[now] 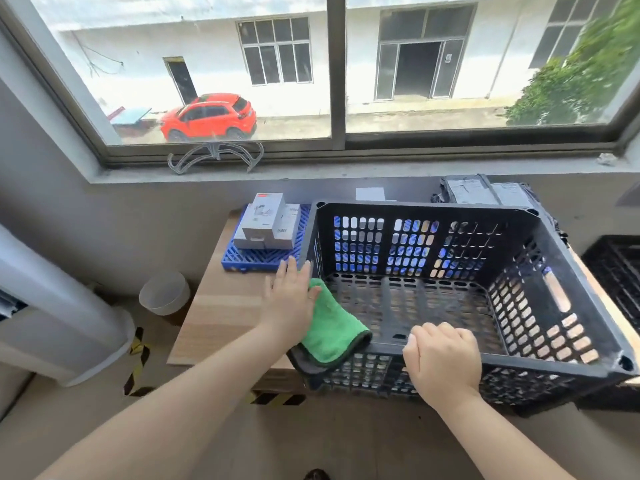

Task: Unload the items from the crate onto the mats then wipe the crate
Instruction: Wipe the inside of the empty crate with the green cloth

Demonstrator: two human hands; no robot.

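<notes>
A black perforated crate stands on the wooden table with nothing inside it. A green cloth drapes over its left front rim. My left hand presses flat against the cloth on the crate's outer left wall, fingers straight. My right hand grips the crate's front rim, fingers curled over it. White boxes sit stacked on a blue mat behind and left of the crate. Grey parcels lie behind the crate at the right; what they rest on is hidden.
The wooden table ends at its left edge near a small round bin on the floor. Another black crate stands at the far right. A clear plastic hanger rests on the window ledge. Yellow-black tape marks the floor.
</notes>
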